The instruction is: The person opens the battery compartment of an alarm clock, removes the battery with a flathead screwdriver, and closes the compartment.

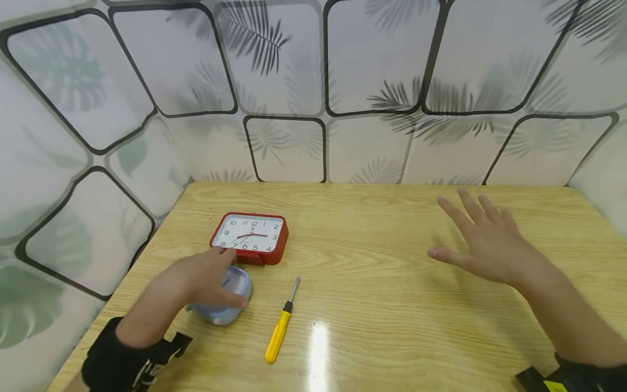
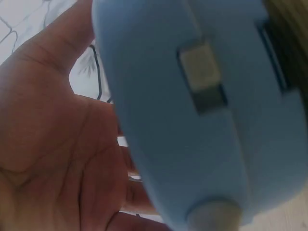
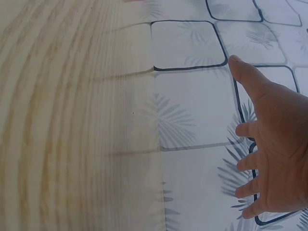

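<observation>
My left hand [image 1: 208,280] grips a light-blue rounded plastic device [image 1: 237,281], fingers at its far side and thumb at its near side. Up close in the left wrist view, the blue device [image 2: 168,120] shows a seam, a small pale switch and a round foot; its front is hidden there. A red alarm clock [image 1: 252,234] with a white dial lies just beyond, near my left fingertips. To the right of the blue device is a screwdriver [image 1: 279,332] with a yellow handle. My right hand [image 1: 490,242] hovers above the table's right side, fingers spread, holding nothing.
The wooden table [image 1: 362,261] runs back to a wall [image 1: 372,147] patterned with leaves and dark outlines. Another patterned wall [image 1: 73,218] closes off the left side. Light glares off the table near its front.
</observation>
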`<act>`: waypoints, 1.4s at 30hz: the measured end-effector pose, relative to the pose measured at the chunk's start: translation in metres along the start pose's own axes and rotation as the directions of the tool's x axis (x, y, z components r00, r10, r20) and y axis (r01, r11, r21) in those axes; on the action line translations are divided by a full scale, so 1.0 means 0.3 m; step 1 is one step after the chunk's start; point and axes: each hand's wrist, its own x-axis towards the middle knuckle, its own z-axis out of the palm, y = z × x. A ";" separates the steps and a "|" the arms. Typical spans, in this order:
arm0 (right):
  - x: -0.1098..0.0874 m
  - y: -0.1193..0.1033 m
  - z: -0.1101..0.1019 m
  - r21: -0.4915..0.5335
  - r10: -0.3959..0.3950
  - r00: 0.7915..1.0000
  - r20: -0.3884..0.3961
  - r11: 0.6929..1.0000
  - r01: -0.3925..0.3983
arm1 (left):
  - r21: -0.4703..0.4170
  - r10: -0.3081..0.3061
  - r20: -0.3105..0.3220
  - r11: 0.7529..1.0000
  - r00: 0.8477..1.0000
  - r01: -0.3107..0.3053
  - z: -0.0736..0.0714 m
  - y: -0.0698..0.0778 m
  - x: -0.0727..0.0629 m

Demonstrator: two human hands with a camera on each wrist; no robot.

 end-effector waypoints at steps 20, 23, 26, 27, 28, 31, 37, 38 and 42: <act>0.023 -0.185 0.050 -0.015 -0.178 0.978 -0.105 0.984 0.178 | -0.069 0.105 -0.053 0.992 0.993 -0.109 -0.016 0.030 -0.002; 0.027 -0.213 0.055 -0.012 -0.210 0.970 -0.122 0.978 0.210 | -0.085 0.135 -0.090 0.986 0.987 -0.142 -0.022 0.035 -0.016; 0.028 -0.241 0.060 -0.010 -0.226 0.967 -0.121 0.974 0.226 | -0.115 0.167 -0.110 0.977 0.980 -0.180 -0.027 0.044 -0.030; 0.028 -0.250 0.061 -0.009 -0.230 0.966 -0.119 0.973 0.230 | -0.128 0.179 -0.114 0.973 0.977 -0.193 -0.028 0.047 -0.035; 0.028 -0.259 0.062 -0.009 -0.234 0.965 -0.118 0.972 0.235 | -0.140 0.194 -0.120 0.968 0.974 -0.211 -0.029 0.050 -0.039; 0.029 -0.283 0.066 -0.012 -0.246 0.961 -0.123 0.969 0.247 | -0.169 0.261 -0.153 0.943 0.953 -0.286 -0.029 0.056 -0.050; 0.030 -0.317 0.077 -0.031 -0.251 0.961 -0.115 0.968 0.249 | -0.221 0.349 -0.231 0.890 0.908 -0.398 -0.029 0.066 -0.068; 0.029 -0.322 0.079 -0.030 -0.250 0.962 -0.112 0.968 0.248 | -0.228 0.354 -0.244 0.884 0.903 -0.408 -0.028 0.067 -0.069; 0.026 -0.348 0.084 -0.032 -0.257 0.961 -0.103 0.966 0.255 | -0.252 0.360 -0.287 0.866 0.888 -0.432 -0.021 0.068 -0.068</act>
